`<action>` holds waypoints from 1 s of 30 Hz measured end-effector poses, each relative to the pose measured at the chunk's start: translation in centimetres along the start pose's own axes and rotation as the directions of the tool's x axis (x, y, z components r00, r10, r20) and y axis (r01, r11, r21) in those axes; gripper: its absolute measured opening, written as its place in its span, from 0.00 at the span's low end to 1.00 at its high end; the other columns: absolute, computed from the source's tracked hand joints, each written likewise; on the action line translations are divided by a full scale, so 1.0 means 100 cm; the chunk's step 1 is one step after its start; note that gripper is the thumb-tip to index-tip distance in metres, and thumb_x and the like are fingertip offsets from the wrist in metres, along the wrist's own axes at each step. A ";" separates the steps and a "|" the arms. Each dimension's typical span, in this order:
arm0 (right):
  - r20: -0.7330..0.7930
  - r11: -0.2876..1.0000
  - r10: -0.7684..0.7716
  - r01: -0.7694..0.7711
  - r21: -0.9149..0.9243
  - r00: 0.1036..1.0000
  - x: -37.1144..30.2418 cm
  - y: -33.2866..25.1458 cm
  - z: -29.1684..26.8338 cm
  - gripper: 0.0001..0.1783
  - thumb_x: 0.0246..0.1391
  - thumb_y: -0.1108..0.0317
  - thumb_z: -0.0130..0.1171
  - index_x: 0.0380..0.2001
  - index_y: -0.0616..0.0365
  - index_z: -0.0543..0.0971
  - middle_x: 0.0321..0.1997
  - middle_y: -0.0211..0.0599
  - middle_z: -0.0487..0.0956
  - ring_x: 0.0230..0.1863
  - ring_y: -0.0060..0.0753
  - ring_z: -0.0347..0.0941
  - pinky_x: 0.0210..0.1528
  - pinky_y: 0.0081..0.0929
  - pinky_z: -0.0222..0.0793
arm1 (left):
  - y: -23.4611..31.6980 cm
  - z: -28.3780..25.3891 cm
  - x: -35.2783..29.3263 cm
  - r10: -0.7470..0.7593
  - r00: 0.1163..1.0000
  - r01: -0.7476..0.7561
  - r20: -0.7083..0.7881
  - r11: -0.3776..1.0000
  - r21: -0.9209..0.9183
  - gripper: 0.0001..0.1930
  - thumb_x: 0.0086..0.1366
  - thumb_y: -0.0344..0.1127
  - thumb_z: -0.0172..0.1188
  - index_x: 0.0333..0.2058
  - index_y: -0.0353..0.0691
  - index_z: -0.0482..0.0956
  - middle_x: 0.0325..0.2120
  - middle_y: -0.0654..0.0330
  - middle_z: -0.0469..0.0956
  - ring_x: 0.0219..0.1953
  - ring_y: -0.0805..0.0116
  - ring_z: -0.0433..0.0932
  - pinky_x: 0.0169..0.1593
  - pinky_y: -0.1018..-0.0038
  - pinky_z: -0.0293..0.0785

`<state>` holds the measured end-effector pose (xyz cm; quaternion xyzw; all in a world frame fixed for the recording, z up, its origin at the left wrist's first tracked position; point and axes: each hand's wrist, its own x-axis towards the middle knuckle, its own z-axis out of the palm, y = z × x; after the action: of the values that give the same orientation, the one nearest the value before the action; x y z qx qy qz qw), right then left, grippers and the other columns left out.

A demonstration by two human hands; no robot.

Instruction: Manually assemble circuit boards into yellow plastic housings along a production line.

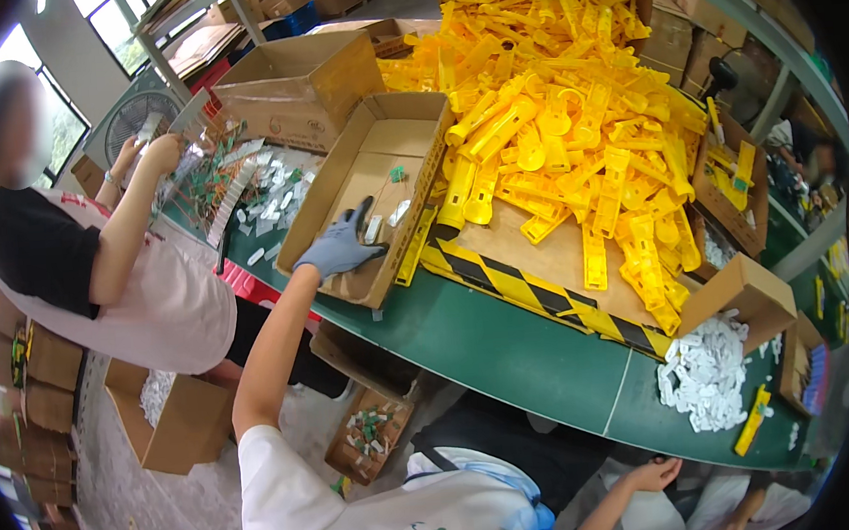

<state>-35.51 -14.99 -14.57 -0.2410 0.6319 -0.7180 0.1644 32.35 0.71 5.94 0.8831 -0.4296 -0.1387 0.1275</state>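
My left hand (340, 246), in a grey glove, reaches over the near side of a shallow cardboard tray (294, 225). Its fingers are spread and grip nothing. Just beyond the fingertips lie a white plastic piece (373, 230), another white piece (399, 213) and a small green circuit board (398, 174) with a thin wire. Bare and low at the table's near edge, my right hand (654, 474) has loosely bent fingers with nothing visible in them. A long yellow plastic part (414, 251) rests against the tray's right side.
A big heap of yellow plastic parts (553, 128) sits behind a black-and-yellow striped edge (514, 280). White pieces (703, 374) spill from a tipped carton (742, 294) at right. A co-worker (98, 239) handles parts at left. Another person's hand (747, 510) shows lower right.
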 end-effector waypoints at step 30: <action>0.452 0.921 -0.072 -0.115 0.372 0.889 -0.085 -0.113 0.051 0.13 0.65 0.70 0.50 0.49 0.67 0.74 0.24 0.25 0.64 0.25 0.18 0.57 0.28 0.17 0.55 | 0.226 -0.046 -0.055 0.229 0.866 -0.492 -0.444 0.236 -0.838 0.11 0.62 0.27 0.63 0.43 0.33 0.77 0.37 0.61 0.79 0.37 0.75 0.79 0.41 0.79 0.76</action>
<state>-24.82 -12.92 -4.13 -0.3584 0.4228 -0.7500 0.3608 14.38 -7.93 18.73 0.5302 -0.4448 -0.2232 0.6865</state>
